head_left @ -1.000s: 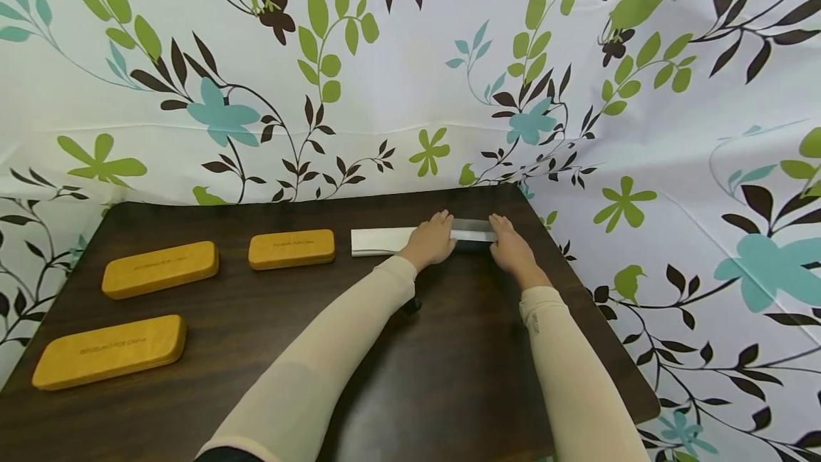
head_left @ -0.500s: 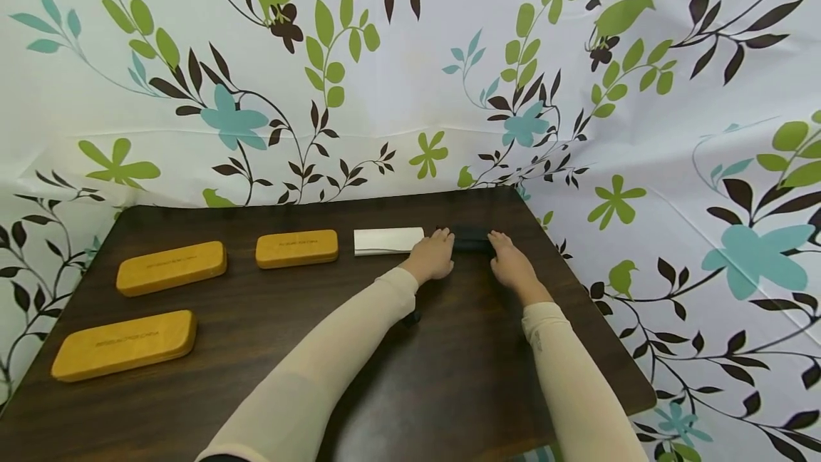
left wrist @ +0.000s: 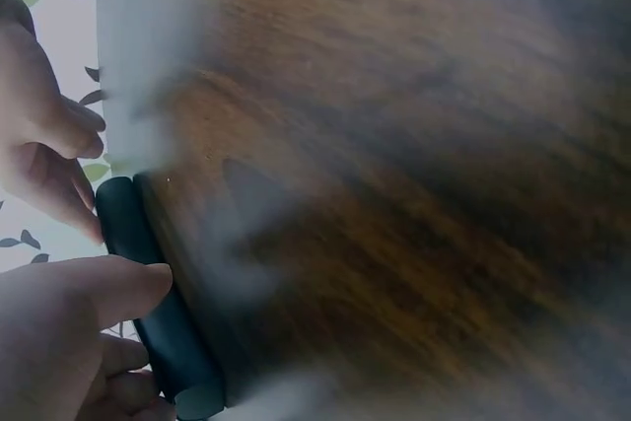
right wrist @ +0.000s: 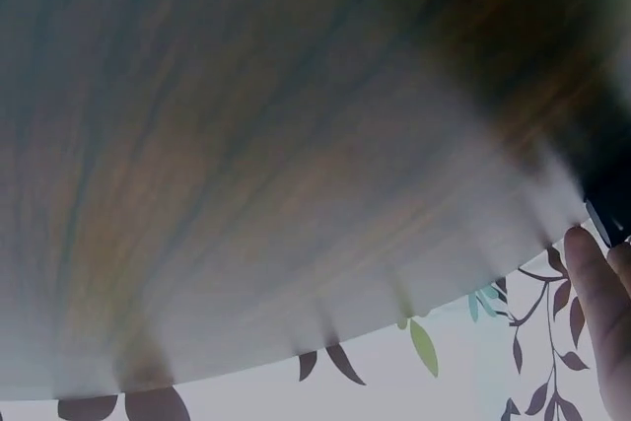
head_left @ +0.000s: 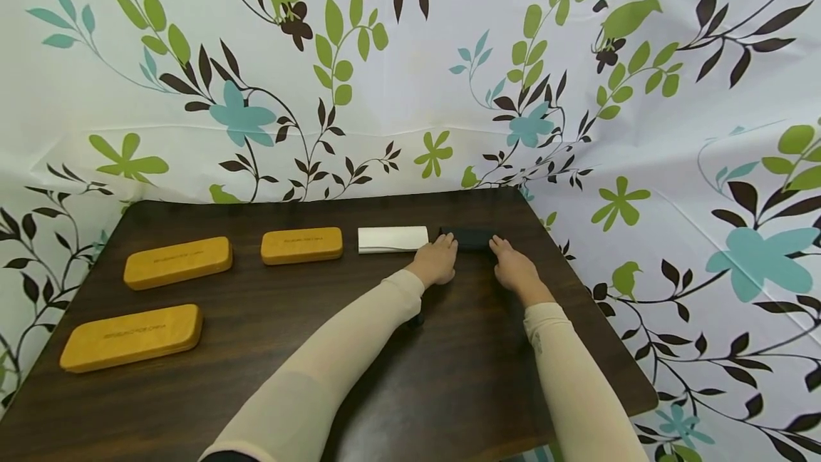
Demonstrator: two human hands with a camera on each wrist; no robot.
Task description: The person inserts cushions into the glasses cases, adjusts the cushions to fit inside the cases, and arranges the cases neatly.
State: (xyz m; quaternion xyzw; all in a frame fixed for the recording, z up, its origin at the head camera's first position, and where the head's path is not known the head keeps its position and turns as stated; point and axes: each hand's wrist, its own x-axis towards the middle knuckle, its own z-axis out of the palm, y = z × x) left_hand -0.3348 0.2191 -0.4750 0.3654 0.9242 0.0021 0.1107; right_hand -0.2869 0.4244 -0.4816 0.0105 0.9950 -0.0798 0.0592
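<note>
A dark glasses case [head_left: 472,238] lies shut near the back right of the table. My left hand [head_left: 437,259] grips its left end. In the left wrist view, that hand's thumb [left wrist: 138,286] lies over the case's front face and the other fingers curl beneath. At the opposite end, my right hand [head_left: 513,262] touches the case with fairly straight fingers. The right wrist view catches only those fingers [right wrist: 596,288] against the case's dark end [right wrist: 613,206]. Just left of my left hand sits a white glasses case [head_left: 393,239] with a flap.
Three yellow cases with printed lettering lie to the left: one at the back [head_left: 301,245], one at the back left [head_left: 177,263], one nearer the front [head_left: 131,338]. The dark wooden table [head_left: 269,348] meets a leaf-patterned cloth [head_left: 398,91] behind and at right.
A silvery inner surface showed between my hands one second ago; the dark case has since been closed. Both hands stay at its ends. The head view has shifted slightly.
</note>
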